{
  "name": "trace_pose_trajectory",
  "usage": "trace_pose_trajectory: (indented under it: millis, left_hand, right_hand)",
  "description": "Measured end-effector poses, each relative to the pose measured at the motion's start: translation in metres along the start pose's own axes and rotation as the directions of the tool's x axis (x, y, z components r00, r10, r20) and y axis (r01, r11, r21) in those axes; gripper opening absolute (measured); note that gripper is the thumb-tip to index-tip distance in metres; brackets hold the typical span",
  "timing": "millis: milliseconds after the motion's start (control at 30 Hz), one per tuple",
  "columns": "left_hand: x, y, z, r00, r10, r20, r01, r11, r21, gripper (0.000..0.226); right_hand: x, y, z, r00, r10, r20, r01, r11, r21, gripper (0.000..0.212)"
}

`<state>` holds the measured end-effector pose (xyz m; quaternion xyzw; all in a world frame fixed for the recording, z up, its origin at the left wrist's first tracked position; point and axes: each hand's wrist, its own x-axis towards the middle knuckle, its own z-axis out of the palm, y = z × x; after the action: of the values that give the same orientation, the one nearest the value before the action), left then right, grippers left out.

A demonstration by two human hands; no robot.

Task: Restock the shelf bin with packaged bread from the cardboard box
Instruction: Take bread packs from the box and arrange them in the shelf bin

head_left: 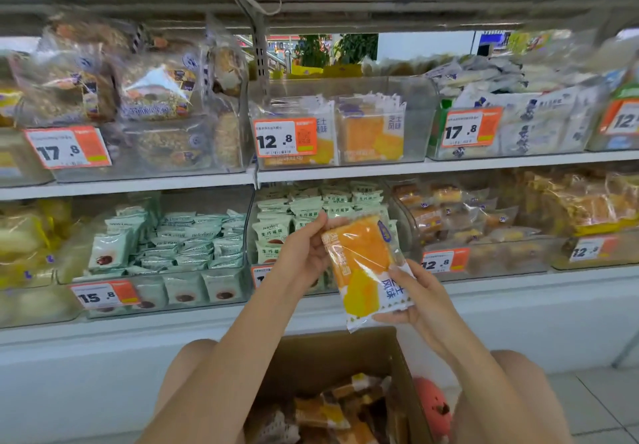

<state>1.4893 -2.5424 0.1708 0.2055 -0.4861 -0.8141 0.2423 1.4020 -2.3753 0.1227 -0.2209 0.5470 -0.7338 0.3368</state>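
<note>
I hold one orange-and-white packaged bread (pixel 364 270) in front of the lower shelf with both hands. My left hand (pixel 306 251) grips its upper left edge, and my right hand (pixel 420 300) pinches its lower right corner. Straight above, on the upper shelf, stands a clear shelf bin (pixel 411 115) with a 12.8 price tag and two matching orange packs (pixel 371 135) upright at its front. Below my arms, the open cardboard box (pixel 349 353) sits between my knees and holds several more bread packs (pixel 332 409).
Neighbouring clear bins hold other goods: seeded bread (pixel 138 97) at upper left, white packs (pixel 518 111) at upper right, green-wrapped cakes (pixel 179 243) at lower left, small buns (pixel 460 215) at lower right. A metal shelf upright (pixel 261 56) stands left of the target bin.
</note>
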Motion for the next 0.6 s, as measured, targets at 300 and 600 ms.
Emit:
trace_pose_trajectory:
  millis: [300, 600]
  left_hand:
    - [0.049, 0.097, 0.070, 0.867, 0.481, 0.131, -0.475, 0.717, 0.510, 0.024]
    - [0.179, 0.184, 0.148, 0.734, 0.457, 0.503, -0.521, -0.095, 0.848, 0.025]
  right_hand:
    - [0.043, -0.153, -0.017, 0.931, -0.352, -0.091, 0.318, 0.910, -0.267, 0.011]
    - [0.138, -0.291, 0.010, 0.713, -0.700, -0.050, 0.297, 0.366, -0.882, 0.028]
